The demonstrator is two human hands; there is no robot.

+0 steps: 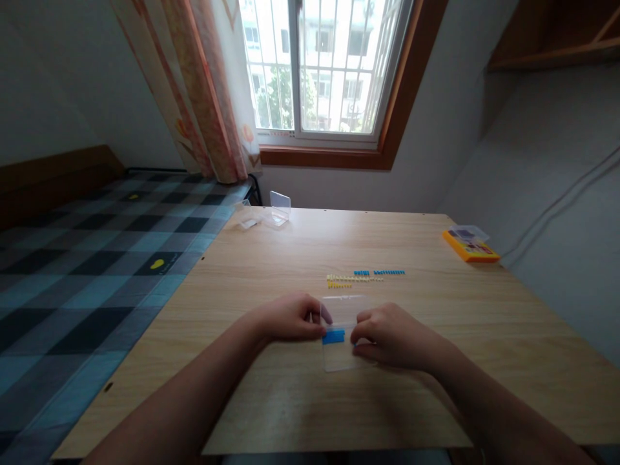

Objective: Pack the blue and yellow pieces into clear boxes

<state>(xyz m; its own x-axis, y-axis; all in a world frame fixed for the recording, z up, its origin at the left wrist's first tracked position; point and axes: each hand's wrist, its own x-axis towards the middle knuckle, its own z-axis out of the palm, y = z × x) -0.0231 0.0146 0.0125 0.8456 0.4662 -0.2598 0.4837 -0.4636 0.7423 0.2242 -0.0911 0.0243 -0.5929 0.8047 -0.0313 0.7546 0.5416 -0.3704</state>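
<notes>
A clear plastic box (336, 359) lies open on the wooden table between my hands. My left hand (293, 316) grips its left edge, thumb in front and fingers curled behind. Inside the near half sits a block of blue pieces (333, 336), close to my left thumb. My right hand (390, 336) is over the box's right side, its fingertips pinched together. A speck of blue shows at those fingertips, apparently a small blue piece, mostly hidden. Beyond the box, small blue pieces (389, 272), pale cream pieces (353, 279) and yellow pieces (339, 285) lie in rows.
Two clear plastic containers, one a lidded box (279, 210) standing open, are at the table's far left corner. An orange-yellow box (469, 245) with a clear lid on top is near the right edge. A bed with a checked cover (121, 258) adjoins the table's left side.
</notes>
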